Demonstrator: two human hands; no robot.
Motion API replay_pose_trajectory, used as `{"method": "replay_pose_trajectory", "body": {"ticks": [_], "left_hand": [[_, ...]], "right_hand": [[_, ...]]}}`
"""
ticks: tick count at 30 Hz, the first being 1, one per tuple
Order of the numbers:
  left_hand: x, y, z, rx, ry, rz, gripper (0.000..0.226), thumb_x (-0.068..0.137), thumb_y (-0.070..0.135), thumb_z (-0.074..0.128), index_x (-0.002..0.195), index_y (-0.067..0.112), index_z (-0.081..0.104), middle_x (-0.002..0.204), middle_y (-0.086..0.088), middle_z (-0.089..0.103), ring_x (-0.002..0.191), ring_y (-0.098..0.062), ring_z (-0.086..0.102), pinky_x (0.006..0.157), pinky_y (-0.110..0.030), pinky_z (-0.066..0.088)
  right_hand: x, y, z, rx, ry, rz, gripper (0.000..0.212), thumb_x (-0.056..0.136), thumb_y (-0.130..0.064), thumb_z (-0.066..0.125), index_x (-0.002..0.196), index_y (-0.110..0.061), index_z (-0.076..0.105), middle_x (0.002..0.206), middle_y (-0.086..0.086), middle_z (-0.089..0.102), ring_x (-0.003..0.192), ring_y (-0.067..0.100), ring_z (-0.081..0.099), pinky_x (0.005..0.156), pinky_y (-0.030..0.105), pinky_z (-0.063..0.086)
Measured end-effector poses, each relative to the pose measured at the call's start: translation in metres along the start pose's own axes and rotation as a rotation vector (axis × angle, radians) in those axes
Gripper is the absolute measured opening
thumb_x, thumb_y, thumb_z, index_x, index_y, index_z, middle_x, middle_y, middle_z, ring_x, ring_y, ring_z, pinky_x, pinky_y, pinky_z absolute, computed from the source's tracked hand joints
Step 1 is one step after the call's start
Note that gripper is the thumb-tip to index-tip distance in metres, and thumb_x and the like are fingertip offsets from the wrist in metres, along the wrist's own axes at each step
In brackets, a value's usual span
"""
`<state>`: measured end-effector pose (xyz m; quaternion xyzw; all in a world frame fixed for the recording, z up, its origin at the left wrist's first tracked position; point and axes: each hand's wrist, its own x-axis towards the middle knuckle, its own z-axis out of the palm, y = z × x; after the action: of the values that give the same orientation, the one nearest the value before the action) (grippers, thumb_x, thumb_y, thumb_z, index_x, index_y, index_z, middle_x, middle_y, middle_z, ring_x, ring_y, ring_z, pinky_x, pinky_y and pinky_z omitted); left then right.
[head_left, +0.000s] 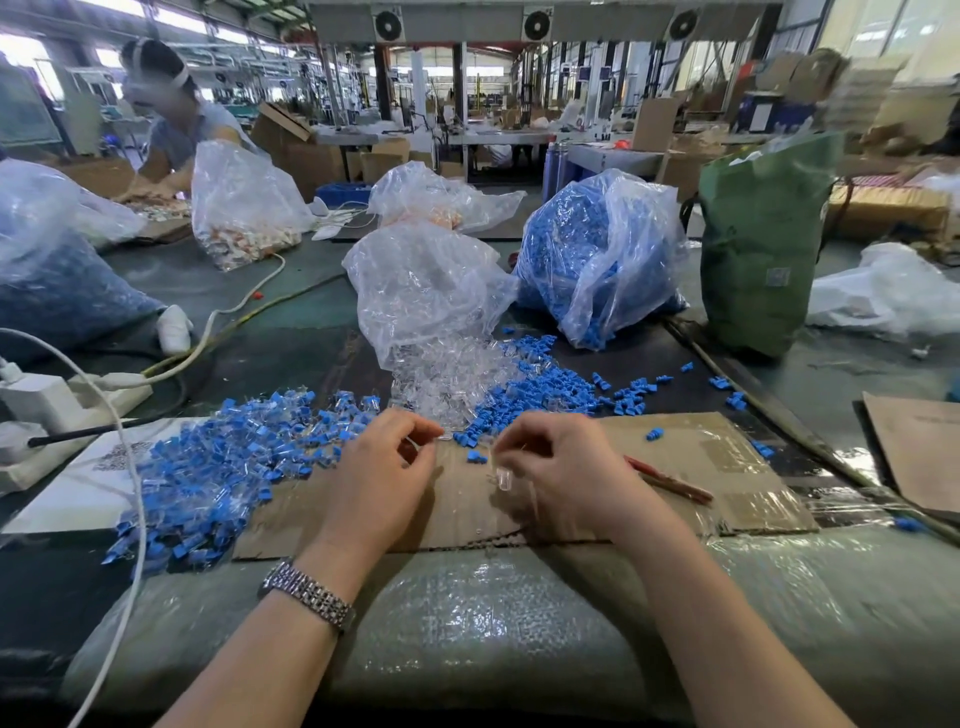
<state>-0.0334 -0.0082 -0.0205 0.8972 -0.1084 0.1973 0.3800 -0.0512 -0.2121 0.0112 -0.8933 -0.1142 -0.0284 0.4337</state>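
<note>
While the right hand (556, 478) hung just above the cardboard sheet (675, 457), its curled fingers and thumb were clamped on a clear plastic cap (503, 477), which stuck out below the fingertips with its open end toward the left hand (384, 467). That hand sat close beside it, fingers bent, with thumb and forefinger pinched on a clear sliver (413, 443) too small and glassy for me to make out properly. The 2 hands were near each other but not touching, and 1 loose blue piece (475, 457) lay on the cardboard between them.

Just beyond the fingertips, a heap of clear caps (447, 379) spilled from the mouth of a crumpled clear bag (426, 291), and scattered blue plugs (545, 384) ran into its right edge. To the left, a broad pile of blue-and-clear pieces (218, 457) spread across the cardboard's corner and onto a white board (67, 499). A red pencil (670, 480) lay on the cardboard at the right. A metal wristwatch (311, 597) circled the left wrist, above a stretch of bubble wrap (467, 623).

Farther back stood a bag of blue plugs (587, 260) and a green sack (758, 234). A white power strip (78, 400) sat at the far left, and another person (182, 130) bent over the table beyond it.
</note>
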Motion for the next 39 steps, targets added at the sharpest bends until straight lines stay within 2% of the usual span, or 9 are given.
{"method": "replay_pose_trajectory", "body": {"ticks": [4,10,16,20,24,28,32,35,39], "left_hand": [[0.003,0.014,0.009,0.037,-0.156,0.076,0.005,0.093,0.028,0.071,0.098,0.027,0.072,0.087,0.018,0.065,0.077,0.006,0.059,0.068,-0.011,0.045],[0.015,0.04,0.024,0.234,-0.298,0.039,0.036,0.082,0.065,0.07,0.091,0.031,0.066,0.077,0.016,0.06,0.07,0.002,0.054,0.055,-0.019,0.036],[0.013,0.037,0.024,0.217,-0.381,0.051,0.02,0.088,0.039,0.077,0.103,0.029,0.072,0.083,0.019,0.062,0.075,0.008,0.056,0.06,-0.009,0.038],[0.016,0.029,0.012,-0.098,-0.35,-0.104,0.013,0.09,0.019,0.076,0.101,0.022,0.068,0.085,0.004,0.073,0.068,-0.006,0.072,0.064,-0.019,0.057],[0.024,0.016,-0.003,-0.504,-0.37,-0.3,0.007,0.094,0.008,0.067,0.099,0.011,0.07,0.086,-0.013,0.076,0.073,-0.021,0.077,0.061,-0.023,0.06],[0.024,-0.001,-0.006,-0.856,-0.464,-0.442,0.024,0.081,0.009,0.077,0.105,0.01,0.078,0.097,-0.019,0.076,0.078,-0.026,0.073,0.068,-0.03,0.062],[0.022,-0.011,-0.006,-1.036,-0.463,-0.419,0.033,0.077,0.004,0.079,0.11,0.008,0.076,0.103,-0.017,0.075,0.084,-0.027,0.073,0.071,-0.03,0.062],[0.021,-0.01,-0.004,-1.096,-0.385,-0.41,0.036,0.079,0.003,0.076,0.112,-0.002,0.064,0.102,-0.023,0.074,0.089,-0.031,0.074,0.072,-0.027,0.061],[0.022,-0.009,-0.005,-1.195,-0.365,-0.442,0.029,0.08,0.006,0.075,0.107,-0.002,0.068,0.101,-0.024,0.073,0.087,-0.027,0.074,0.07,-0.026,0.06]], "right_hand": [[0.01,0.017,-0.006,0.114,0.345,0.099,0.005,0.093,-0.025,0.071,0.09,-0.028,0.069,0.081,-0.01,0.071,0.077,0.001,0.066,0.071,0.013,0.05],[0.011,0.029,0.002,0.097,0.467,0.021,0.002,0.093,-0.023,0.071,0.091,-0.023,0.069,0.082,-0.012,0.068,0.08,0.0,0.062,0.073,0.011,0.048],[0.008,0.032,0.003,0.101,0.483,0.012,0.007,0.092,-0.019,0.072,0.088,-0.023,0.069,0.079,-0.011,0.068,0.077,-0.001,0.061,0.07,0.007,0.044],[0.008,0.032,0.004,0.102,0.488,0.008,0.007,0.091,-0.018,0.073,0.087,-0.023,0.069,0.077,-0.011,0.068,0.075,-0.002,0.063,0.07,0.008,0.045],[0.008,0.032,0.006,0.139,0.443,0.021,0.009,0.093,-0.016,0.071,0.088,-0.023,0.068,0.075,-0.007,0.072,0.071,-0.001,0.067,0.068,0.011,0.05],[0.008,0.03,0.007,0.154,0.42,0.028,0.008,0.094,-0.017,0.07,0.09,-0.024,0.068,0.078,-0.006,0.073,0.074,0.002,0.068,0.071,0.016,0.053],[0.009,0.019,0.006,0.281,0.382,0.019,0.007,0.094,-0.016,0.07,0.09,-0.022,0.069,0.08,-0.003,0.073,0.075,0.008,0.07,0.073,0.026,0.058],[0.016,0.003,0.005,0.393,0.287,-0.034,0.007,0.092,-0.014,0.072,0.088,-0.02,0.071,0.078,0.001,0.073,0.073,0.014,0.07,0.071,0.024,0.058],[0.03,-0.013,0.01,0.477,0.17,-0.075,0.006,0.093,-0.009,0.07,0.09,-0.015,0.07,0.077,0.0,0.071,0.071,0.013,0.069,0.07,0.025,0.056]]}}
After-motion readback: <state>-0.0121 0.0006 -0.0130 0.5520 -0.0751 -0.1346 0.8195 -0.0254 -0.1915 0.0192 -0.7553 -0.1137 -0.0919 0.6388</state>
